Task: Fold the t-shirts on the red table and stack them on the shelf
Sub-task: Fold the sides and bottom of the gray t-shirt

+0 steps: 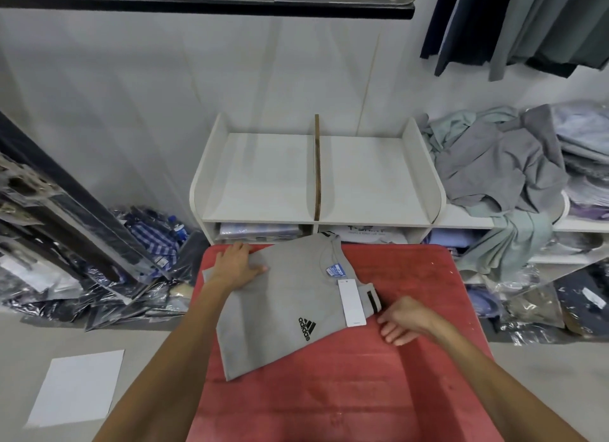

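A grey t-shirt (pixel 280 310) with a black logo and a white hang tag (pixel 352 303) lies partly folded on the red table (pixel 379 392), slanting from the far edge toward the near left. My left hand (pixel 238 264) lies flat on its far left part, fingers spread. My right hand (pixel 403 319) rests on the table at the shirt's right edge, beside the folded sleeve with a black stripe, fingers curled and touching the fabric edge. The white shelf (pixel 379 178) stands just behind the table, its two top bays bare, split by a brown divider.
A heap of loose grey and pale green shirts (pixel 494 171) lies on the ledge right of the shelf. Bagged garments fill the lower shelf bays and the floor at left (pixel 141 244) and right. Dark clothes hang top right. A white sheet (pixel 77 389) lies on the floor.
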